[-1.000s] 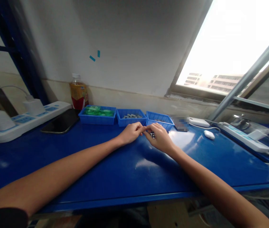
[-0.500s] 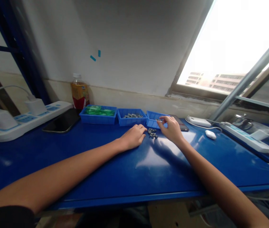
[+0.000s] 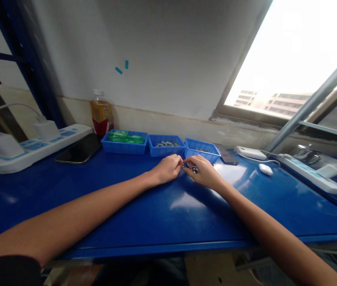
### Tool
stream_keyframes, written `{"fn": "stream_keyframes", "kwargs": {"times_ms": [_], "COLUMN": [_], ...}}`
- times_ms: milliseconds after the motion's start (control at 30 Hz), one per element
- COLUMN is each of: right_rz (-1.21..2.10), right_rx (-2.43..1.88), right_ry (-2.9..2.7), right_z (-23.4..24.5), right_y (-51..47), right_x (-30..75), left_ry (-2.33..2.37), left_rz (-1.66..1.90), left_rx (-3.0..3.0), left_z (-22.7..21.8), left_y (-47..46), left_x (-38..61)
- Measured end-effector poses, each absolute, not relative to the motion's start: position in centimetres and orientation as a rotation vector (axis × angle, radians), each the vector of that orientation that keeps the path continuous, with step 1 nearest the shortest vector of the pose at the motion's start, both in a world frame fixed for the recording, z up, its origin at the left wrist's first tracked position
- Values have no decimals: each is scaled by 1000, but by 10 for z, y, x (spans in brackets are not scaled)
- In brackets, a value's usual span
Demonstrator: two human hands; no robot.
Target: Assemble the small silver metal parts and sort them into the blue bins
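My left hand (image 3: 168,169) rests on the blue table with its fingers closed in a pinch. Fingertips of my right hand (image 3: 204,172) meet it there, also pinched together. Whatever lies between the fingertips is too small and covered to make out. Under my right hand's arched fingers shows a small pile of metal parts (image 3: 195,169), partly hidden. Just behind the hands stand a blue bin (image 3: 166,151) of grey metal pieces and another blue bin (image 3: 201,154) with small metal parts in it.
A third blue bin (image 3: 123,148) holds green packets. Left of it are a drink bottle (image 3: 101,115), a phone (image 3: 79,149) and a white power strip (image 3: 37,145). On the right lie a white earbud case (image 3: 265,169), a white charger (image 3: 251,153) and another power strip (image 3: 314,174).
My right hand has come back from the right bin, moving left and nearer to me, and now meets my left hand over the metal parts. The left hand has hardly moved.
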State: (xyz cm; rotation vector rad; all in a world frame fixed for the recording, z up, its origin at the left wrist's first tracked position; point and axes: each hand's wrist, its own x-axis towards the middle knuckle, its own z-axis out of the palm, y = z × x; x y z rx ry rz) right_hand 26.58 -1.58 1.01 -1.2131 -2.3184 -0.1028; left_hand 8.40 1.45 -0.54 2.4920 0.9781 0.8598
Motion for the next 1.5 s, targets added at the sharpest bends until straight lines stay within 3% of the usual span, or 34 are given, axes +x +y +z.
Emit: {"fn": "stream_keyframes", "kwargs": {"times_ms": [333,500,667,900,1000,1500], "right_rz": [-146,-399,-458,-433,-420,-466], "right_rx": [-1138,-1292,-1475,-1512,-1553,-1592], "right_ry": [-2345,-2128,-1785,-1709,-1799,-1974], "right_z": [12,26,38,20,11,16], "right_y": [-21,1,22,15,18,5], "right_x": [261,273,304,332,331,310], "left_ry": [808,860,887,823,915,853], "left_rz": [1000,1033,855,476,506,637], "left_rx": [2269,2411,2750,2904,2855,2675], "left_z": [-3,-3,5,4,-2,11], "left_y": [10,9,9,26,27,-37], "left_x": [84,84,98,147,152,13]}}
